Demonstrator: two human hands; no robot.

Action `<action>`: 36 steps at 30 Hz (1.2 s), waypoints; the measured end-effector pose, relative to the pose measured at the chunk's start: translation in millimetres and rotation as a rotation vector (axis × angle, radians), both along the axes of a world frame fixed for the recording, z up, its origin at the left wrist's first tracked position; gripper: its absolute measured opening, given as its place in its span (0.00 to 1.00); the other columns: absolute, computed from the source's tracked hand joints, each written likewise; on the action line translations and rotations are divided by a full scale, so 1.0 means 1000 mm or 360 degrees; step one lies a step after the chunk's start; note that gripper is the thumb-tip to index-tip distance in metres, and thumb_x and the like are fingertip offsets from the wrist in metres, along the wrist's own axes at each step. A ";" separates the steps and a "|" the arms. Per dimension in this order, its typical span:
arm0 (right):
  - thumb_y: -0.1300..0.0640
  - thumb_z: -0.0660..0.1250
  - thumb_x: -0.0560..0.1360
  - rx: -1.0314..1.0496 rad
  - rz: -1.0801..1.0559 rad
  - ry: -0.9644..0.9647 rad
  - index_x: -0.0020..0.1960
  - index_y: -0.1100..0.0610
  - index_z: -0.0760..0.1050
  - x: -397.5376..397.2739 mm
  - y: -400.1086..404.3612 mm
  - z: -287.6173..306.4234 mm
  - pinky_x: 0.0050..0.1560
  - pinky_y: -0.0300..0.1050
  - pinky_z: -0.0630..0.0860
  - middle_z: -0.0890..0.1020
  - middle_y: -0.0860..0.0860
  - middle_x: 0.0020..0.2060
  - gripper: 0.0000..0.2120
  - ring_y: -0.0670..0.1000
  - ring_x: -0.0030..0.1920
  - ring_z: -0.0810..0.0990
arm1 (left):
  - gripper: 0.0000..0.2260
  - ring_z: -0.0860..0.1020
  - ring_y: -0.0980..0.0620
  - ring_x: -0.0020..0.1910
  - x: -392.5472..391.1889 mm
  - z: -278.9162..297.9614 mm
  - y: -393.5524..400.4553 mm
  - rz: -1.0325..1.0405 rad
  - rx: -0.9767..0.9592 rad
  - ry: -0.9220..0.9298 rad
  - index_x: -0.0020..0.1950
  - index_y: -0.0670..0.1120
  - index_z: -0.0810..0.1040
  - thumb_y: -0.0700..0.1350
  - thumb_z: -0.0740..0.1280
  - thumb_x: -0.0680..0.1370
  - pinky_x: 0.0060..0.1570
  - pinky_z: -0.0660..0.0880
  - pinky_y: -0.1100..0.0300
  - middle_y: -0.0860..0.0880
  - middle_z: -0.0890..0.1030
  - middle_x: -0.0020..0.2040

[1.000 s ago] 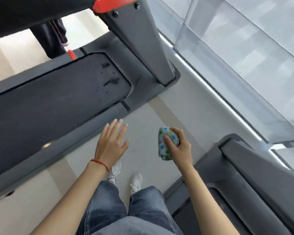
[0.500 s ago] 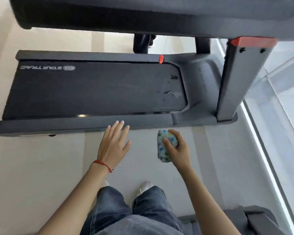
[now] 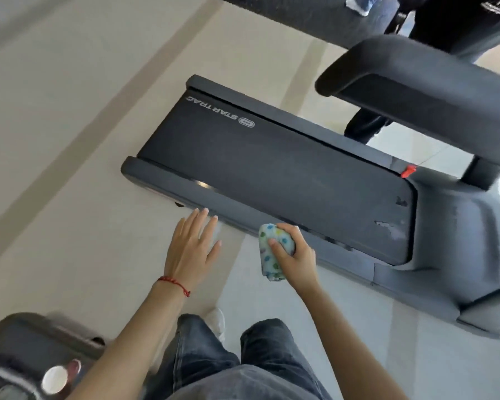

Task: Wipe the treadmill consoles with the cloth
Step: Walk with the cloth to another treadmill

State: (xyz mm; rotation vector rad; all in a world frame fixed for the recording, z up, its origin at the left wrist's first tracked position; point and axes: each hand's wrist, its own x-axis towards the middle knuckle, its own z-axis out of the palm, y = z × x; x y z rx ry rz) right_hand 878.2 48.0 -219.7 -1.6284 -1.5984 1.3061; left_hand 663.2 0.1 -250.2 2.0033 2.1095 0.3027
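Nearest the camera are the person's legs in grey jeans (image 3: pixel 214 359), with one white shoe (image 3: pixel 217 320) showing between the forearms. The right hand (image 3: pixel 293 259) is wrapped tightly around a bunched cloth (image 3: pixel 273 252), white with coloured dots, held in the air over the pale floor (image 3: pixel 70 226); the cloth touches nothing but the hand. Left of that grip, the left hand (image 3: pixel 192 248) is spread flat with fingers apart, holding nothing, a red string bracelet (image 3: pixel 173 284) on its wrist. Just beyond both hands runs the side rail of a dark treadmill (image 3: pixel 286 168), its belt marked STAR TRAC. Further off, up and right of the grip, the treadmill's handrail (image 3: pixel 416 82) shows, blurred. Beyond it stands another person in dark clothing (image 3: pixel 459 24).
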 end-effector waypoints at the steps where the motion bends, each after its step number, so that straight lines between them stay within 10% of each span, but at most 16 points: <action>1: 0.53 0.66 0.75 -0.0006 0.0059 0.0008 0.53 0.43 0.71 -0.015 0.004 0.000 0.35 0.30 0.77 0.78 0.45 0.46 0.09 0.42 0.44 0.78 | 0.28 0.71 0.37 0.63 -0.013 0.000 -0.004 0.0060 -0.0007 0.0001 0.64 0.37 0.73 0.55 0.43 0.81 0.61 0.67 0.41 0.36 0.73 0.64; 20: 0.54 0.66 0.75 -0.0063 0.1075 0.0068 0.51 0.40 0.69 -0.226 0.115 0.000 0.38 0.30 0.78 0.76 0.37 0.45 0.11 0.40 0.44 0.78 | 0.29 0.68 0.39 0.66 -0.148 -0.006 -0.017 0.1196 -0.0075 -0.0079 0.65 0.39 0.72 0.57 0.43 0.81 0.65 0.62 0.45 0.38 0.72 0.66; 36: 0.56 0.65 0.76 -0.0170 0.1318 0.0091 0.57 0.49 0.72 -0.431 0.161 -0.025 0.36 0.29 0.77 0.79 0.50 0.51 0.11 0.42 0.46 0.79 | 0.31 0.70 0.37 0.64 -0.311 -0.015 -0.009 0.1570 -0.0076 -0.0088 0.64 0.38 0.74 0.58 0.43 0.81 0.62 0.65 0.41 0.37 0.73 0.64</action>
